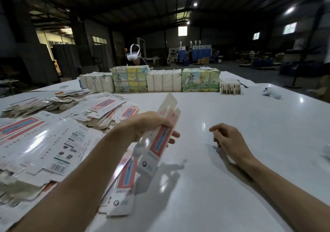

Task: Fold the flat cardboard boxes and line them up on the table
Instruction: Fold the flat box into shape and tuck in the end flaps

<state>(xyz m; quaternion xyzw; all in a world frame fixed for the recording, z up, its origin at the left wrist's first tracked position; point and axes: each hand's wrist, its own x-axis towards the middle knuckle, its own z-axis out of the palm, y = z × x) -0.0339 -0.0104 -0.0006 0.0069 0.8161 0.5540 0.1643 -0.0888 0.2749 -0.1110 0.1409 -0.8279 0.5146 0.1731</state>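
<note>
My left hand point(148, 124) grips one flat box point(161, 139) over the table point(232, 110), my right hand point(228, 139) is loose and empty; next, I judge, both must open it up.

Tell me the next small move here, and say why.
Probably bring the right hand across to the flat box that the left hand grips. It is not yet folded, and the right hand holds nothing, so it seems free to help open it.

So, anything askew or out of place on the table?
Yes: the flat stacks on the left lie slumped and fanned out, edges ragged. A white controller lies alone at the far right.
</note>
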